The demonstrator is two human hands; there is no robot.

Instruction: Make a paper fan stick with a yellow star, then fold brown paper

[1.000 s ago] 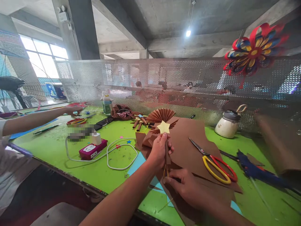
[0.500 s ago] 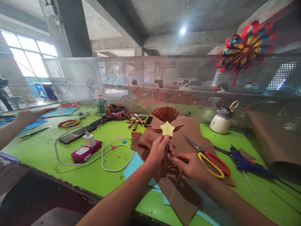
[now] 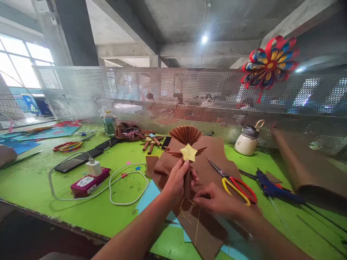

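My left hand (image 3: 176,180) is closed round the brown paper stem of a small craft piece topped by a yellow paper star (image 3: 188,152) with thin brown wings. My right hand (image 3: 217,200) pinches a thin yellowish string (image 3: 197,225) just below that stem; the string hangs down in loops. Both hands hover over brown paper sheets (image 3: 214,162) on the green table (image 3: 54,195). A folded brown paper fan (image 3: 185,134) lies just behind the star.
Scissors (image 3: 235,184) with yellow and red handles and a blue glue gun (image 3: 273,187) lie to the right. A white pot (image 3: 246,141) stands by the mesh screen (image 3: 135,94). A pink box with charger and white cable (image 3: 89,180), phones (image 3: 78,160) and blue paper lie left.
My right hand rose from the lower paper up to the stem and took the string. The camera swung right, and the neighbour's arm at the left has gone out of view.
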